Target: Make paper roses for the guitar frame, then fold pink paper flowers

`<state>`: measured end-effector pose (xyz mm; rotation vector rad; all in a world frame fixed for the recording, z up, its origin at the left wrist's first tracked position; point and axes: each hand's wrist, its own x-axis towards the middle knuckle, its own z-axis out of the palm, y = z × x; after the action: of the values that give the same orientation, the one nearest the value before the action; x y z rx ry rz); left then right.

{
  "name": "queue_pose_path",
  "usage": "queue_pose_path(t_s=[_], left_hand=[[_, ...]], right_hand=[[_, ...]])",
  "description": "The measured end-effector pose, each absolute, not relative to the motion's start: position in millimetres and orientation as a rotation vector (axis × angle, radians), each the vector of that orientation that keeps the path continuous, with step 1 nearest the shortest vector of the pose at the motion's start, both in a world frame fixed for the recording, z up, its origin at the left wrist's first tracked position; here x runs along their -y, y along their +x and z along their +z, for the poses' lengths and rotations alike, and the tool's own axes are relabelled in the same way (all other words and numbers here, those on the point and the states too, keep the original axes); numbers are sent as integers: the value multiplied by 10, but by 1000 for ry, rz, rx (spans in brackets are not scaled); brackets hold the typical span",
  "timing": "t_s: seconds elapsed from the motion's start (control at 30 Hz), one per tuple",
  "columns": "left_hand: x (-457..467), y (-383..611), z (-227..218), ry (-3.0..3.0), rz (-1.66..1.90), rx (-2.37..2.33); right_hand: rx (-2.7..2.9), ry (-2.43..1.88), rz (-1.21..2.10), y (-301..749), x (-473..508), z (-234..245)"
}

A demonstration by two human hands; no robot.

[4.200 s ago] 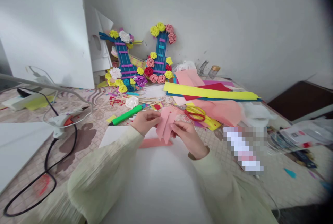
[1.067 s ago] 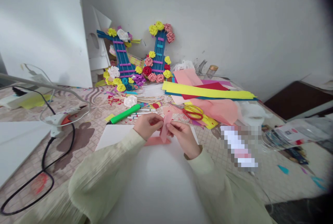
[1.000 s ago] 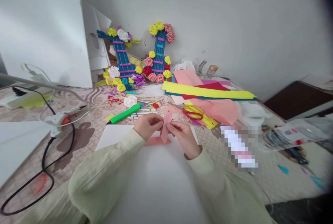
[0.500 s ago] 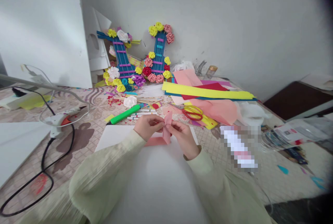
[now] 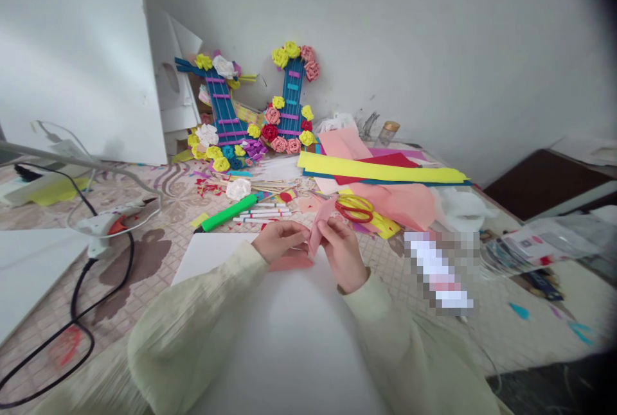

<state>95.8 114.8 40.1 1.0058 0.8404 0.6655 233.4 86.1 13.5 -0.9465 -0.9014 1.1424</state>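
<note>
Both hands meet over a white sheet (image 5: 207, 254) on the table. My left hand (image 5: 278, 239) and my right hand (image 5: 343, 254) pinch a narrow folded pink paper strip (image 5: 319, 225) between their fingertips; it stands tilted, top end leaning to the right. A second pink strip (image 5: 289, 263) lies flat on the white sheet just under my left hand. Pale green sleeves cover both arms.
Red-and-yellow scissors (image 5: 355, 207), a green marker (image 5: 229, 212) and thin pens (image 5: 263, 214) lie just beyond my hands. Coloured paper sheets (image 5: 380, 172) pile at the right. Two blue flower-decorated stands (image 5: 289, 100) lean on the wall. A glue gun (image 5: 103, 229) with black cable sits at the left.
The wide pink paper of four seconds ago is now a narrow strip. Over the last second my hands have tilted its top to the right and lowered slightly.
</note>
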Motion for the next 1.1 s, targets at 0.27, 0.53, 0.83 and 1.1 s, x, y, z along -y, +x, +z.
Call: queue_pose_path(t_s=[0.27,0.53,0.83,1.1], left_hand=[[-1105,999,311,995,676,-834],[-1080,1033,288,1150,756,-793],[-1066,998,282,1492,1039,-909],[-1049,1008,273,1451,1029,-857]], right_hand=[[844,-978,1141,2244,-816,166],[856,-971,1093,2218,-797,186],[690,-949,1124,2245,-825,151],[714,-960,1110,2244,-817,171]])
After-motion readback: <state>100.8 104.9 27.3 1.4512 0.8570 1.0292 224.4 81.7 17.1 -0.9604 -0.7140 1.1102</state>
